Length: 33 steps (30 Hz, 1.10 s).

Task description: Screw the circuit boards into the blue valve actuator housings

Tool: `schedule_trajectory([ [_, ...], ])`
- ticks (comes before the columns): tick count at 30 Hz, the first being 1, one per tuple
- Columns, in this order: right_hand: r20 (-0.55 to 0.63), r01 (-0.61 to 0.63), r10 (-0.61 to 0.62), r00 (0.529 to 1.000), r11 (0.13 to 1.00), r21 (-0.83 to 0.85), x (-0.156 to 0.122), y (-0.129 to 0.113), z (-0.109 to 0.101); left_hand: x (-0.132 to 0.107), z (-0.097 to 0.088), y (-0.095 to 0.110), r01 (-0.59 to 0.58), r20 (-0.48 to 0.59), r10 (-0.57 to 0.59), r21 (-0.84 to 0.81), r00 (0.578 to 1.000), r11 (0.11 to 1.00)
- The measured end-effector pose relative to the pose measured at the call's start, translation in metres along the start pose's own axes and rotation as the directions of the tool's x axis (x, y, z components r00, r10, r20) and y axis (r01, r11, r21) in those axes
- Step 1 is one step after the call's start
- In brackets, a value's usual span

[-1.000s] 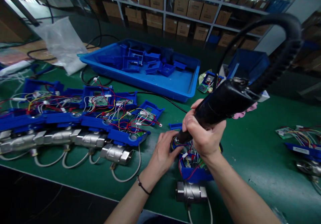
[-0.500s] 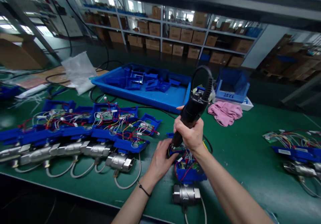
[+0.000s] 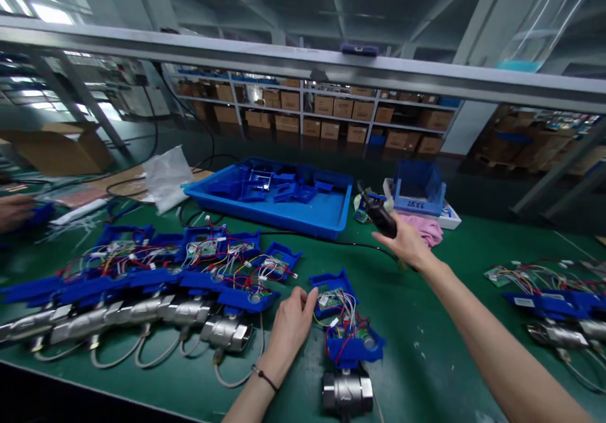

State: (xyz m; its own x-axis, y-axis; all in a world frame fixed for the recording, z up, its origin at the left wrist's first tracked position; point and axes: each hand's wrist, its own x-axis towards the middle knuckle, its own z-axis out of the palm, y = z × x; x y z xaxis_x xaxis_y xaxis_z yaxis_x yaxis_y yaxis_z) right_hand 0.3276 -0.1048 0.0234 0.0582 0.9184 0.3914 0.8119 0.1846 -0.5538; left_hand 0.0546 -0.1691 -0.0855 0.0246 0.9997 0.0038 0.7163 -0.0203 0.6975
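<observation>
My right hand (image 3: pixel 409 241) is wrapped around a black electric screwdriver (image 3: pixel 381 218), tilted over the bench to the right of the blue tray. My left hand (image 3: pixel 290 322) rests on the green bench with fingers loosely bent and thumb apart. Its thumb is close to the left edge of an open blue housing (image 3: pixel 338 279) with a circuit board (image 3: pixel 330 298) inside. Red, white and yellow wires link this board to a second blue housing (image 3: pixel 355 349), mounted on a metal valve body (image 3: pixel 348 393). My left fingertips are partly hidden.
Several wired valve assemblies (image 3: pixel 227 333) line the left side; more valves (image 3: pixel 552 333) stand at right. A blue tray (image 3: pixel 326 211) holds blue plastic parts. Behind the screwdriver are a blue bin (image 3: pixel 419 189) and a pink cloth (image 3: pixel 428 228). Another person's hand (image 3: pixel 16 211) shows at far left.
My right hand has lifted the screwdriver away from the wired housing and carried it right and back. My left hand has drawn back slightly left off the housing. The view has tilted up.
</observation>
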Motion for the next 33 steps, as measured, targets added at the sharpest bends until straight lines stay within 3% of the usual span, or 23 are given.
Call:
schedule_trajectory([
  [6, 0.194, 0.044, -0.003, 0.981, 0.978, -0.204, -0.027, 0.039, 0.04, 0.021, -0.006, 0.012, 0.018, 0.034, -0.019, 0.028, 0.999, 0.999],
  [13, 0.156, -0.083, 0.118, 0.981, 0.973, -0.215, -0.031, 0.064, 0.053, 0.024, -0.008, 0.018, -0.014, 0.015, 0.015, -0.049, 1.0, 0.999],
  [18, 0.171, -0.183, 0.179, 0.969, 0.983, 0.01, -0.051, 0.04, 0.05, 0.004, -0.013, 0.021, -0.053, -0.024, 0.049, -0.208, 0.999, 0.977],
  [20, 0.278, -0.232, 0.183, 0.943, 0.96, 0.158, -0.067, 0.02, 0.049, -0.008, -0.016, 0.024, -0.113, -0.059, 0.102, -0.234, 0.993, 0.966],
  [23, 0.492, -0.325, 0.113, 0.863, 0.871, 0.369, -0.093, -0.009, 0.043, -0.026, -0.019, 0.028, -0.261, -0.134, 0.237, -0.201, 0.962, 0.944],
  [25, 0.56, -0.368, 0.054, 0.827, 0.804, 0.467, -0.105, -0.021, 0.036, -0.036, -0.02, 0.027, -0.44, -0.208, 0.41, -0.126, 0.888, 0.889],
  [28, 0.582, -0.41, 0.016, 0.813, 0.726, 0.553, -0.119, -0.026, 0.025, -0.046, -0.021, 0.022, -0.695, -0.295, 0.675, 0.05, 0.676, 0.718],
  [30, 0.603, -0.451, -0.015, 0.798, 0.65, 0.612, -0.127, -0.025, 0.018, -0.051, -0.019, 0.014, -0.779, -0.32, 0.769, 0.129, 0.553, 0.614],
  [33, 0.596, -0.47, -0.041, 0.802, 0.572, 0.673, -0.143, -0.023, 0.011, -0.056, -0.013, 0.002, -0.838, -0.324, 0.835, 0.178, 0.445, 0.516],
])
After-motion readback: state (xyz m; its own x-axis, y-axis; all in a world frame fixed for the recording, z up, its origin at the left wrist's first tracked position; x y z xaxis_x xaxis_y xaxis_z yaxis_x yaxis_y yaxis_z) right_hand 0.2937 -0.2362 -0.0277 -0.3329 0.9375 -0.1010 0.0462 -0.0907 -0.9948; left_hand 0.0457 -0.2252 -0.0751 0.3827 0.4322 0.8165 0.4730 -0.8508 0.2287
